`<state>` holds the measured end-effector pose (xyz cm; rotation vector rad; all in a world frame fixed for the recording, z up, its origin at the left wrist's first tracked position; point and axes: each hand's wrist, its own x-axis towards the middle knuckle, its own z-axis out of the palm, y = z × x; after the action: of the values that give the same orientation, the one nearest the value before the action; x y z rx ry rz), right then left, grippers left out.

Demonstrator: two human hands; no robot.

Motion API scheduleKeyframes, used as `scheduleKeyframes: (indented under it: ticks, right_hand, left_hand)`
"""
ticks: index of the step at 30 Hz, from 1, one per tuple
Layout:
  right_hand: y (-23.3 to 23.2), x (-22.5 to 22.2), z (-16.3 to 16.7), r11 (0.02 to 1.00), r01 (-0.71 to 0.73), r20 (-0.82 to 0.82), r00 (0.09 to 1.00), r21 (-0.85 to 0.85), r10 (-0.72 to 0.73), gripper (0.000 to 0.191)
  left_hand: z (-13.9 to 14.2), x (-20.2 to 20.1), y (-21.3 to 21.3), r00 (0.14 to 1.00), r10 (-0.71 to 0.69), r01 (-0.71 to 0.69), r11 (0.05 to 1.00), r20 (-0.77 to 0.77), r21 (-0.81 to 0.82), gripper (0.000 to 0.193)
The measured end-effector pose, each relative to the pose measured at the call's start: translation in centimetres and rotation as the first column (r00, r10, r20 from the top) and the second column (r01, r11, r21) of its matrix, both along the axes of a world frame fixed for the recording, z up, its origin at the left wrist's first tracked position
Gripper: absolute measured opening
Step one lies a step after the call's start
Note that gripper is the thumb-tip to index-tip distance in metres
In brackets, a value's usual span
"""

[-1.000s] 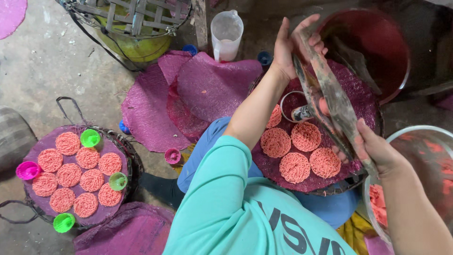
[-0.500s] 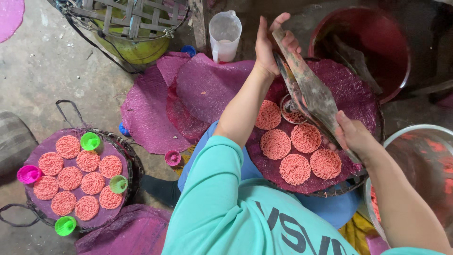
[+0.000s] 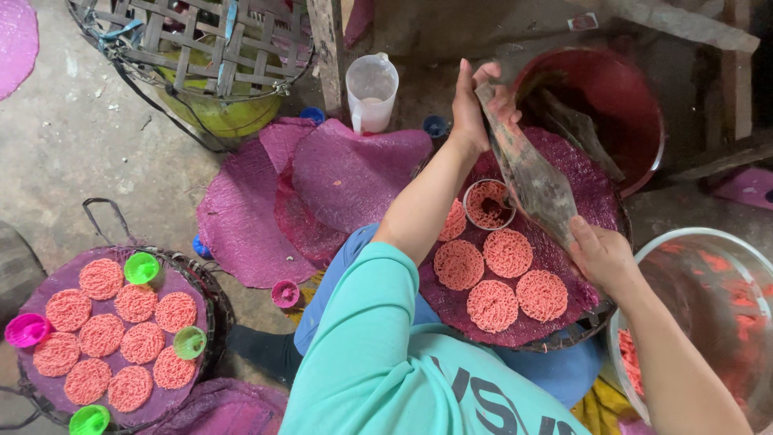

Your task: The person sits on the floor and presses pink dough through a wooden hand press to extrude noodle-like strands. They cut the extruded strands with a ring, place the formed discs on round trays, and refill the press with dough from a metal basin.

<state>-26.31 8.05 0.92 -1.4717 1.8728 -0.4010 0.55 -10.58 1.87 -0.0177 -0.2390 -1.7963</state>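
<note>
right hand point(image 3: 602, 256) gripping lower end of the piping bag point(image 3: 531, 181) at centre right, now swung lower over the ring mould point(image 3: 488, 204) on the purple tray point(image 3: 592, 181), beside pink noodle discs point(image 3: 491, 304). farther up, left hand point(image 3: 475, 101) clenching the bag's top, still twisting. mould filling.

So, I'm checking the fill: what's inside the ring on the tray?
The ring holds pink noodle strands with a dark gap. The bag covers its right edge, hiding the rest.
</note>
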Motion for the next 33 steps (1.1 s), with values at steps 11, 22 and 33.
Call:
scheduleKeyframes:
  ticks: [11, 22, 33]
  right_hand:
    - [1.7, 0.7, 1.1, 0.982, 0.169, 0.452, 0.872, 0.085, -0.189, 0.064]
    - [2.7, 2.1, 0.4, 0.958, 0.277, 0.63, 0.757, -0.07, -0.173, 0.064]
    - [10.1, -0.4, -3.0, 0.949, 0.3, 0.708, 0.692, -0.101, -0.143, 0.061]
  left_hand:
    - [0.4, -0.6, 4.3, 0.023, 0.021, 0.244, 0.97, 1.0, -0.026, 0.097]
    - [-1.7, -0.7, 9.6, -0.319, 0.113, 0.173, 0.983, 0.941, -0.06, 0.087]
    - [0.4, 3.9, 15.6, -0.404, 0.778, 0.331, 0.615, 0.481, -0.716, 0.072]
